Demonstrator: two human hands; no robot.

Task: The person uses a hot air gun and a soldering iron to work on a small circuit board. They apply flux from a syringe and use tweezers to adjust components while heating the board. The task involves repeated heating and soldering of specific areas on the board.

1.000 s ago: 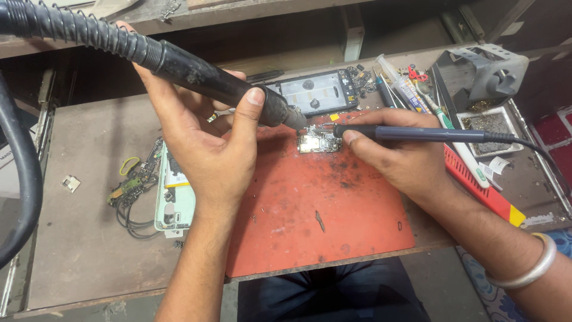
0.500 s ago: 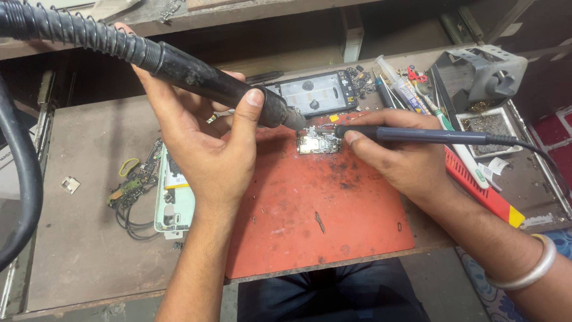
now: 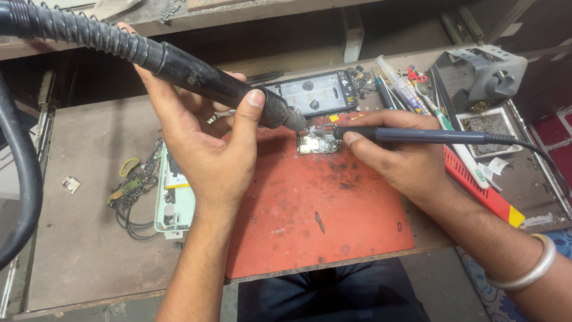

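- The ribbed black hose [image 3: 36, 24] runs off the top-left edge.
- The left hand [image 3: 202, 149] hides part of the pale green phone shell [image 3: 173, 209].
- Parts on the small circuit board [image 3: 319, 144] are too tiny to distinguish.

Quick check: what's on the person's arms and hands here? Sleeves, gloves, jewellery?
Both forearms are bare, with no sleeves in view and no gloves. The right hand has a plain silver metal bangle at the wrist. The left hand shows no rings, watch or bands.
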